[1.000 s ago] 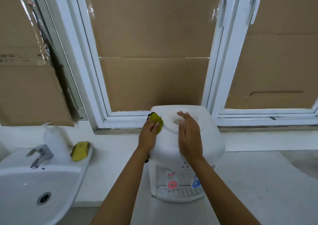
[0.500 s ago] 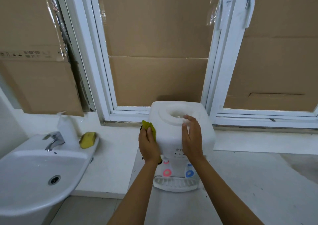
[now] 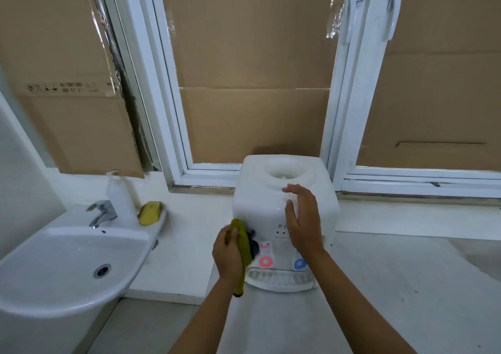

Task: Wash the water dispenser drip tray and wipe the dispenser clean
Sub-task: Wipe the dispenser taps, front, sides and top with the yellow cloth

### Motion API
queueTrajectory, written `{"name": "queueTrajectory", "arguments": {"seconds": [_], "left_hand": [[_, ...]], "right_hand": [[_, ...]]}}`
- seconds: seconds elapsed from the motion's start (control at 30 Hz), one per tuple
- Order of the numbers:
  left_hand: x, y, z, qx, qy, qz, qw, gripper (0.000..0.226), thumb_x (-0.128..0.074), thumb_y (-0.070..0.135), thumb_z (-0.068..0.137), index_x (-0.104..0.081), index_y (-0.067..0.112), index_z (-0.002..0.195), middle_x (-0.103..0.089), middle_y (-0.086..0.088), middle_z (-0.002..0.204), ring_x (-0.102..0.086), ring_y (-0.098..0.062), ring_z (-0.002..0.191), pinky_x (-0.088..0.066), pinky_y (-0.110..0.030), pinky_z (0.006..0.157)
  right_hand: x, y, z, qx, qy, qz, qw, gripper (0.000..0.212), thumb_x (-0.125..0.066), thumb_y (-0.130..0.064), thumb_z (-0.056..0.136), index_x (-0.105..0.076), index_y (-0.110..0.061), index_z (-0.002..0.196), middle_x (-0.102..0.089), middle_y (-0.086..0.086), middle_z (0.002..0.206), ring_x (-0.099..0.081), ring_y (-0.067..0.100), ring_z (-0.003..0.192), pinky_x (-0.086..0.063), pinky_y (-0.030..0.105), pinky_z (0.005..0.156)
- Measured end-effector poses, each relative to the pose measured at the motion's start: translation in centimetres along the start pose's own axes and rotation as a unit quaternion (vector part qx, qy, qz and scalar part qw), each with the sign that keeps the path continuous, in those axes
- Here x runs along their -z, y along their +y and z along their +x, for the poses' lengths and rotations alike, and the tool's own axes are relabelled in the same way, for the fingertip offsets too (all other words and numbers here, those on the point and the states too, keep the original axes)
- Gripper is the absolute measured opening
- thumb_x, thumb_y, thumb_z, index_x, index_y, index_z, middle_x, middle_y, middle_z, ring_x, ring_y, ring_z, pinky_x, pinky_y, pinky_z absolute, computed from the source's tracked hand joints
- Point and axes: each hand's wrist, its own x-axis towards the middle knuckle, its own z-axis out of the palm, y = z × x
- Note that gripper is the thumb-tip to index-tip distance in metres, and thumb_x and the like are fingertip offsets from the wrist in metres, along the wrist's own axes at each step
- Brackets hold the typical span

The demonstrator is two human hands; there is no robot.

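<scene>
While my left hand (image 3: 227, 256) gripped the yellow cloth (image 3: 242, 248) against the dispenser (image 3: 260, 199), my right hand (image 3: 303, 218) rested flat, open, on it; sink (image 3: 81, 248), sponge (image 3: 149, 212) stood left.

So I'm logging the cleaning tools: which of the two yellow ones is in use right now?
The yellow cloth gripped in the left hand, against the dispenser. The yellow sponge lies untouched on the sink ledge.

My white water dispenser (image 3: 271, 207) stands upright on the counter below the window, its slotted white drip tray (image 3: 279, 280) seated at the front base under pink and blue taps.
</scene>
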Motion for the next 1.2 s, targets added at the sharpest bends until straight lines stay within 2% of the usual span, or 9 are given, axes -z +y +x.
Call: {"name": "queueTrajectory", "arguments": {"seconds": [0.17, 0.33, 0.47, 0.53, 0.63, 0.8, 0.93, 1.07, 1.2], "left_hand": [[-2.4, -0.1, -3.8, 0.016, -0.209, -0.043, 0.977, 0.021, -0.054, 0.022, 0.097, -0.071, 0.013, 0.105, -0.071, -0.011, 0.101, -0.064, -0.032, 0.102, -0.051, -0.040, 0.091], [-6.5, 1.5, -5.6, 0.116, -0.307, -0.122, 0.937, 0.029, -0.050, 0.024, 0.098, -0.066, 0.010, 0.117, -0.070, -0.011, 0.112, -0.065, -0.028, 0.108, -0.049, -0.039, 0.099], [-9.0, 2.3, -6.3, 0.133, -0.363, -0.129, 0.913, 0.021, -0.051, 0.020, 0.097, -0.064, 0.007, 0.107, -0.068, -0.015, 0.102, -0.065, -0.029, 0.097, -0.050, -0.041, 0.091], [-10.1, 2.7, -6.8, 0.123, -0.399, -0.111, 0.902, 0.019, -0.049, 0.020, 0.097, -0.063, 0.008, 0.105, -0.069, -0.013, 0.099, -0.066, -0.026, 0.092, -0.053, -0.037, 0.084], [-11.4, 3.3, -7.2, 0.087, -0.423, -0.054, 0.901, 0.019, -0.050, 0.022, 0.098, -0.064, 0.011, 0.105, -0.070, -0.006, 0.095, -0.067, -0.018, 0.086, -0.055, -0.027, 0.074], [-13.4, 3.5, -7.1, -0.062, -0.407, 0.086, 0.907, 0.017, -0.056, 0.035, 0.094, -0.070, 0.025, 0.096, -0.069, 0.003, 0.085, -0.064, -0.019, 0.078, -0.052, -0.031, 0.066], [-13.8, 5.4, -5.7, -0.217, -0.330, 0.146, 0.907, 0.015, -0.054, 0.027, 0.095, -0.067, 0.034, 0.098, -0.067, 0.011, 0.089, -0.064, -0.008, 0.079, -0.052, -0.022, 0.069], [-14.8, 7.3, -2.6, -0.272, -0.287, 0.172, 0.902, 0.018, -0.049, 0.023, 0.097, -0.067, 0.025, 0.100, -0.067, 0.009, 0.096, -0.062, -0.009, 0.085, -0.046, -0.014, 0.070], [-16.6, 8.2, -0.7, -0.329, -0.259, 0.232, 0.878, 0.020, -0.047, 0.020, 0.098, -0.066, 0.017, 0.106, -0.065, 0.001, 0.107, -0.053, -0.012, 0.099, -0.039, -0.014, 0.081]], "right_hand": [[2.1, 0.0, -3.5, -0.010, 0.014, 0.032, 0.999, 0.022, -0.044, -0.016, 0.097, -0.061, -0.018, 0.110, -0.061, -0.008, 0.112, -0.054, 0.010, 0.110, -0.041, 0.022, 0.097], [6.3, 1.6, -5.5, -0.236, 0.046, 0.169, 0.956, 0.026, -0.042, -0.030, 0.098, -0.064, -0.017, 0.103, -0.068, -0.004, 0.105, -0.063, 0.022, 0.100, -0.048, 0.030, 0.082], [11.1, 1.9, -4.8, -0.452, -0.115, 0.257, 0.846, 0.045, -0.046, -0.051, 0.096, -0.068, -0.016, 0.114, -0.071, 0.005, 0.109, -0.066, 0.028, 0.102, -0.053, 0.034, 0.081], [12.7, 2.2, -5.0, -0.454, -0.199, 0.257, 0.830, 0.045, -0.058, -0.049, 0.091, -0.065, -0.017, 0.122, -0.071, 0.006, 0.117, -0.066, 0.025, 0.110, -0.054, 0.040, 0.092], [14.5, 2.3, -5.2, -0.455, -0.218, 0.254, 0.825, 0.049, -0.069, -0.035, 0.085, -0.064, -0.003, 0.121, -0.070, 0.015, 0.118, -0.065, 0.030, 0.113, -0.051, 0.043, 0.098], [16.6, 2.0, -5.4, -0.488, -0.121, 0.380, 0.777, 0.032, -0.052, -0.026, 0.098, -0.064, -0.009, 0.122, -0.069, 0.014, 0.121, -0.067, 0.028, 0.110, -0.056, 0.036, 0.085], [17.2, 4.0, -5.6, -0.505, 0.024, 0.453, 0.735, 0.047, -0.056, -0.036, 0.094, -0.058, -0.005, 0.129, -0.060, 0.023, 0.130, -0.055, 0.040, 0.124, -0.037, 0.054, 0.109], [16.4, 5.3, -4.7, -0.540, 0.090, 0.299, 0.781, 0.044, -0.055, -0.038, 0.097, -0.057, -0.006, 0.126, -0.065, 0.019, 0.118, -0.062, 0.034, 0.109, -0.051, 0.045, 0.089], [13.7, 7.1, -4.1, -0.559, 0.192, 0.197, 0.782, 0.076, -0.059, -0.039, 0.095, -0.014, -0.012, 0.151, -0.046, 0.016, 0.140, -0.048, 0.035, 0.125, -0.040, 0.049, 0.105]]}}
